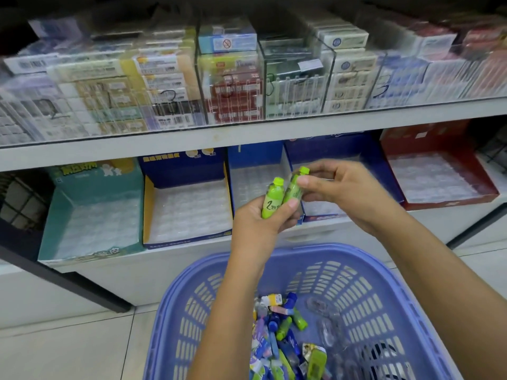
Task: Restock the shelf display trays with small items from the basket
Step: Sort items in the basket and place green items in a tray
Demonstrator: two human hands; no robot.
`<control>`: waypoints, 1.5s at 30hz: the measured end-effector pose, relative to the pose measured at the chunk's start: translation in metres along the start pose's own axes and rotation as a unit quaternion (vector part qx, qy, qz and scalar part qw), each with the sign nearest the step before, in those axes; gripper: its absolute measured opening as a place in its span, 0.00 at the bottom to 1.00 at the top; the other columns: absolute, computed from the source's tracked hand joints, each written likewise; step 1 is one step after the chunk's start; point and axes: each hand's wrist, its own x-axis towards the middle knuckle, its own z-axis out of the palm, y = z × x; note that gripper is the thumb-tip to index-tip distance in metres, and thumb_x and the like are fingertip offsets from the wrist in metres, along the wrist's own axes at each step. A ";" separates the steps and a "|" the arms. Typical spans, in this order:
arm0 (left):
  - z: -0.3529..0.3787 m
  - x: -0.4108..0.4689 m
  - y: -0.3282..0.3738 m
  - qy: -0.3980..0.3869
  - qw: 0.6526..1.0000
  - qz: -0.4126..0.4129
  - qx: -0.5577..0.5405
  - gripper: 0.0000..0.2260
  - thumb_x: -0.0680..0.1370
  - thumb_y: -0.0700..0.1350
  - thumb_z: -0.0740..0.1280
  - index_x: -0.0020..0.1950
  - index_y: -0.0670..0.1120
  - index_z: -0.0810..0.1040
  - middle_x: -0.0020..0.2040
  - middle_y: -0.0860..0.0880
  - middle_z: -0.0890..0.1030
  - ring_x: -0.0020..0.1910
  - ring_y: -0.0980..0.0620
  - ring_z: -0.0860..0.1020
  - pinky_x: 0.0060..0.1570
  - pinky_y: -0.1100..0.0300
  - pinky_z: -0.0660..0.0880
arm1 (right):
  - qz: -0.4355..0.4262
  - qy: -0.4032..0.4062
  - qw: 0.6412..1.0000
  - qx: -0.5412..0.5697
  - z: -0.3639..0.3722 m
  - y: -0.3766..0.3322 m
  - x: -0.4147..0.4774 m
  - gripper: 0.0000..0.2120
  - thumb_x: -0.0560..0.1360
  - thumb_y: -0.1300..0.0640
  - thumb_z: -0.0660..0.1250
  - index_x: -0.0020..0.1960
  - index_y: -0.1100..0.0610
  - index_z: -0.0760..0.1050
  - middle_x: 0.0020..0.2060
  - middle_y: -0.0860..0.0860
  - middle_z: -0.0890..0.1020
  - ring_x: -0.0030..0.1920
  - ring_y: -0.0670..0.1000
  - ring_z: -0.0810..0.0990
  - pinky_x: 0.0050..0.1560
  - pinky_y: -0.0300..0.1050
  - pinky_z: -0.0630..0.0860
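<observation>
Left hand: the left hand [260, 219] is curled round a small lime-green bottle-shaped item with a lighter green cap and dark printing [271, 198]. The thumb lies across its lower part, and the item stands nearly upright, cap up.
Right hand: the right hand [348, 193] pinches a second lime-green bottle-shaped item [293, 189] just under its cap, between thumb and fingertips.
Position of the two items: they are side by side and just beside each other, with both hands close together. They are held in the air above the basket, in front of the plain blue tray.
Basket: a lilac-blue slotted plastic basket [329, 249] sits on the pale tiled floor [68, 346] below the forearms. A heap of mixed small items [285, 335] in green, blue and yellow lies at its bottom, with clear plastic blisters to the right of the heap.
Display trays: five open cardboard trays stand in a row on the lower white shelf [164, 270].
Tray order, left to right: a teal tray [96, 185], a dark blue tray with a yellow inner edge [181, 171], a plain blue tray [255, 157], a navy tray [329, 149] partly behind the right hand, and a red tray [428, 138].
Tray liners: each tray shows a clear moulded liner with rows of pockets.
Upper shelf: clear acrylic bins [233, 78] hold stacked cartons, which are blurred. Several bin fronts carry a handwritten "3".
</observation>
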 end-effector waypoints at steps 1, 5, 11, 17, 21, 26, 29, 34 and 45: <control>0.004 0.004 0.000 0.013 1.000 0.012 0.018 0.02 0.74 0.40 0.71 0.43 0.46 0.81 0.35 0.50 0.84 0.39 0.51 0.83 0.41 0.63 0.80 | 0.005 0.006 1.000 0.009 -0.003 0.000 0.003 0.12 0.67 0.58 0.72 0.49 0.59 0.80 0.41 0.53 0.83 0.41 0.47 0.83 0.44 0.39 0.80; 0.016 0.018 -0.004 0.073 0.987 0.080 0.117 0.05 0.71 0.45 0.75 0.42 0.53 0.80 0.38 0.47 0.84 0.41 0.43 0.83 0.44 0.52 0.80 | 0.039 0.030 0.998 0.030 -0.012 0.002 0.012 0.10 0.71 0.61 0.71 0.52 0.62 0.80 0.39 0.52 0.84 0.39 0.45 0.84 0.41 0.35 0.80; 0.029 0.036 -0.017 0.108 0.982 0.094 0.123 0.06 0.71 0.44 0.74 0.40 0.54 0.81 0.36 0.50 0.84 0.40 0.45 0.82 0.45 0.52 0.80 | 0.067 0.066 0.995 0.031 -0.020 0.004 0.030 0.04 0.71 0.66 0.70 0.46 0.62 0.77 0.39 0.56 0.82 0.33 0.46 0.83 0.38 0.36 0.81; 0.033 0.054 -0.026 0.087 0.994 0.034 0.057 0.06 0.71 0.39 0.74 0.39 0.50 0.82 0.35 0.51 0.84 0.39 0.51 0.83 0.47 0.55 0.80 | 0.039 0.011 0.999 -0.015 -0.033 0.004 0.042 0.09 0.72 0.63 0.70 0.52 0.62 0.79 0.43 0.54 0.83 0.42 0.47 0.83 0.47 0.40 0.81; 0.033 0.057 -0.028 0.101 0.989 0.026 0.100 0.05 0.73 0.42 0.73 0.37 0.49 0.81 0.30 0.53 0.82 0.32 0.54 0.81 0.41 0.58 0.81 | 0.009 0.090 0.994 -0.063 -0.037 0.010 0.059 0.05 0.69 0.65 0.73 0.44 0.60 0.81 0.40 0.52 0.84 0.41 0.47 0.83 0.48 0.43 0.82; 0.028 0.055 -0.027 0.113 0.966 0.023 0.230 0.19 0.76 0.54 0.68 0.31 0.44 0.68 0.28 0.45 0.69 0.28 0.48 0.68 0.32 0.54 0.68 | -0.060 0.143 0.967 -0.201 -0.040 0.032 0.098 0.04 0.67 0.64 0.71 0.36 0.60 0.77 0.38 0.56 0.83 0.43 0.55 0.82 0.51 0.57 0.78; 0.028 0.056 -0.023 0.108 0.970 0.006 0.218 0.22 0.77 0.55 0.64 0.41 0.35 0.73 0.33 0.42 0.67 0.33 0.47 0.65 0.35 0.54 0.64 | -0.066 0.124 0.963 -0.229 -0.034 0.051 0.111 0.02 0.68 0.63 0.72 0.40 0.61 0.79 0.39 0.54 0.83 0.45 0.54 0.82 0.53 0.49 0.78; 0.027 0.055 -0.021 0.101 0.978 -0.032 0.180 0.19 0.80 0.58 0.58 0.42 0.45 0.79 0.28 0.50 0.70 0.26 0.53 0.67 0.29 0.59 0.66 | -0.091 0.108 0.952 -0.270 -0.037 0.060 0.120 0.03 0.71 0.61 0.71 0.43 0.61 0.80 0.41 0.55 0.84 0.44 0.52 0.82 0.49 0.46 0.77; 0.025 0.065 -0.012 0.112 0.979 -0.160 0.057 0.19 0.80 0.42 0.50 0.41 0.44 0.79 0.25 0.49 0.71 0.19 0.55 0.65 0.18 0.68 0.61 | -0.014 0.077 0.959 -0.273 -0.036 0.054 0.117 0.07 0.70 0.60 0.72 0.48 0.60 0.81 0.47 0.57 0.84 0.51 0.54 0.81 0.55 0.45 0.75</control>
